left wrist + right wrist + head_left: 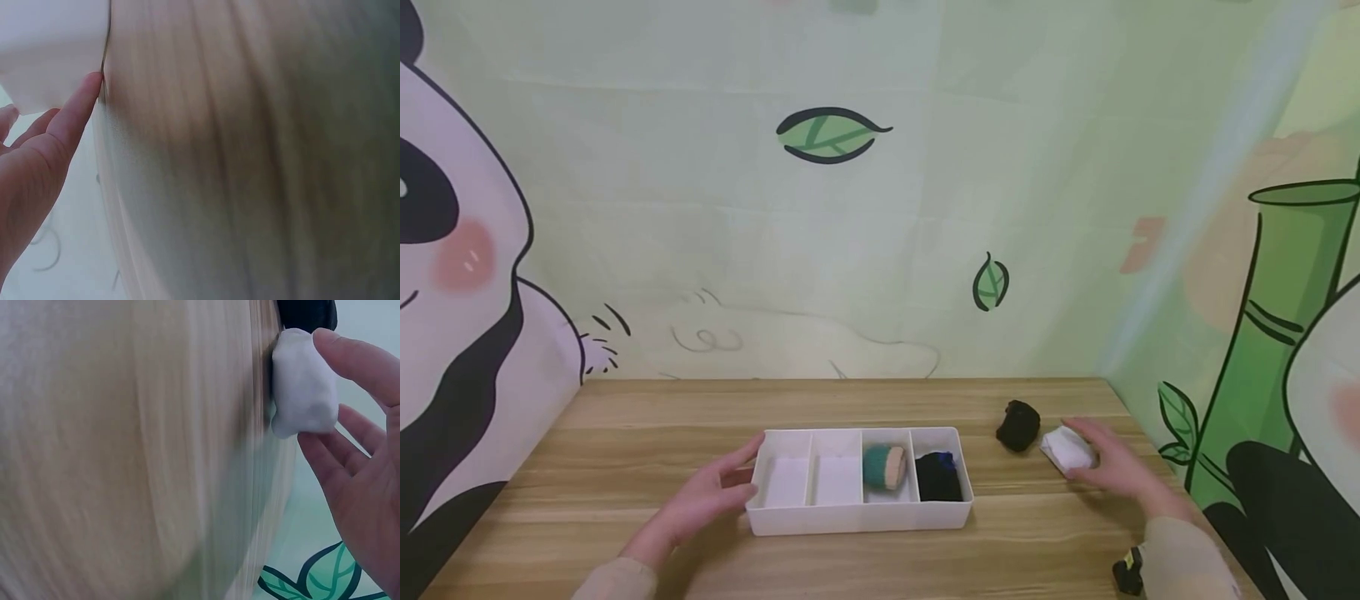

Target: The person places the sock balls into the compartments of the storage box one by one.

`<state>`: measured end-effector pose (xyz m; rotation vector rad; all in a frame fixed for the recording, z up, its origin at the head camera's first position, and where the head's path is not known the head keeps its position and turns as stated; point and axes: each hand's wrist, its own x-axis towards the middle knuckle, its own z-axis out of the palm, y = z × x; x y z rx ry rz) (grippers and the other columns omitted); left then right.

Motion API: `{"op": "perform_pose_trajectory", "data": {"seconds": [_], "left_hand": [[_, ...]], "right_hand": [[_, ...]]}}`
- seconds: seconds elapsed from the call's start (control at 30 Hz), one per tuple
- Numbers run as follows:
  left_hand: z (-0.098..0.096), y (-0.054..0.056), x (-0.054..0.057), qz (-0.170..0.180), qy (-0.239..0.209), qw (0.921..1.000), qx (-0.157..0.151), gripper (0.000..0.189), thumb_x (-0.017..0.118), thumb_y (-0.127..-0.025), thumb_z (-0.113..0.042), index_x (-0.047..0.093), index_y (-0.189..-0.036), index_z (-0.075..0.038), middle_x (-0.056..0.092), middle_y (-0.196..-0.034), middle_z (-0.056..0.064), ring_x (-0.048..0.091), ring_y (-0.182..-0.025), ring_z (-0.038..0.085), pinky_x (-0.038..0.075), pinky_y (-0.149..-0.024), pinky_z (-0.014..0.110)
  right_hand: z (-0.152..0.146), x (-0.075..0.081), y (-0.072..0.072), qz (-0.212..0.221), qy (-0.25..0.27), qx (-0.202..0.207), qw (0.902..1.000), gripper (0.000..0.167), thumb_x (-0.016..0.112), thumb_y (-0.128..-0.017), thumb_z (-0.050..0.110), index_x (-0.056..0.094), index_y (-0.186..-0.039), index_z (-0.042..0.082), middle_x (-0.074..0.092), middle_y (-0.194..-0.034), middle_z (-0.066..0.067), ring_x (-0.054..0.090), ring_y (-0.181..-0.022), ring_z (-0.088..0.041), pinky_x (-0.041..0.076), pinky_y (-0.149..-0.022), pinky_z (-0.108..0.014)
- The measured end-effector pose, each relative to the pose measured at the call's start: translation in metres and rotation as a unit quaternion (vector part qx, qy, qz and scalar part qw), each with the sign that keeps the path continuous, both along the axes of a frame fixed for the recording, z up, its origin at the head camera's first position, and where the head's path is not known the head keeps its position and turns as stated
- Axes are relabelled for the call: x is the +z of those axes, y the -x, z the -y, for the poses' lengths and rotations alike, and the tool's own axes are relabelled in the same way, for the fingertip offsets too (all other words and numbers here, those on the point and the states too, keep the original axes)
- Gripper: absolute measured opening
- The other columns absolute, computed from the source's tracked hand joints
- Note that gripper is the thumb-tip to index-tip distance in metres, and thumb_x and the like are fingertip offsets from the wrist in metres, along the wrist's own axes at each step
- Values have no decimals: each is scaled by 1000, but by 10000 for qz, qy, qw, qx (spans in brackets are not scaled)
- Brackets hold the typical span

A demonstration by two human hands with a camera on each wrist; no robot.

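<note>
A white box [857, 521] with compartments in a row stands on the table. A green and beige rolled sock [880, 468] lies in its third compartment from the left, and a black rolled sock [937, 477] with a blue patch fills the rightmost. My left hand [718, 487] touches the box's left end, thumb extended against it; some fingers are partly hidden. To the right, my right hand [1112, 462] pinches a white balled-up sock [305, 384] between thumb and fingers, at the tabletop. Beside it lies a black balled-up sock [1018, 426].
A small black object with yellow marks [1127, 572] lies near my right sleeve, partly covered by it. The wooden table [685, 408] ends at a cloth backdrop [850, 250] printed with a panda, leaves and bamboo.
</note>
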<state>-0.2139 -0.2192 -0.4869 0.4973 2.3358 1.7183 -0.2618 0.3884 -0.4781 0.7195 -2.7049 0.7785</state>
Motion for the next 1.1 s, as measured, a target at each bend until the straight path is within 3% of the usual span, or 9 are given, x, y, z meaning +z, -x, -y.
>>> {"op": "perform_pose_trajectory", "data": {"seconds": [0.17,0.33,0.5,0.67,1.1], "left_hand": [[0,1,-1,6,-32,10000,-15,74,65,-94,-12,24,-157,-6,24,-157,28,42,-131,51,50,-91,30],[0,1,-1,-23,7,10000,5,74,65,-94,-12,25,-156,-6,25,-157,28,42,-131,51,51,-92,34],[0,1,0,-13,0,10000,2,74,65,-94,-12,25,-156,-6,24,-157,28,43,-131,50,51,-90,29],[-1,0,0,4,-70,10000,-18,74,65,-94,-11,25,-157,-5,24,-157,28,42,-131,51,48,-88,24],[-1,1,0,-31,-31,10000,-14,75,65,-94,-12,24,-157,-5,23,-157,28,42,-131,50,50,-90,26]], "right_hand": [[1,-3,0,177,-10,-46,9998,73,87,-71,10,51,-131,-11,47,-131,-37,49,-114,-53,43,-90,-66],[4,-4,-2,598,78,-246,9979,75,86,-74,17,50,-135,-9,45,-134,-37,42,-122,-56,37,-95,-69],[5,-6,-3,929,126,-368,9949,80,87,-74,20,48,-138,-8,43,-135,-37,44,-119,-56,40,-94,-67],[5,-8,-2,980,64,-367,9945,80,87,-74,18,48,-138,-7,41,-137,-38,43,-121,-58,39,-94,-68],[7,-12,2,966,-83,-269,9949,72,86,-74,14,53,-135,-6,39,-140,-38,40,-123,-58,38,-95,-68]]}}
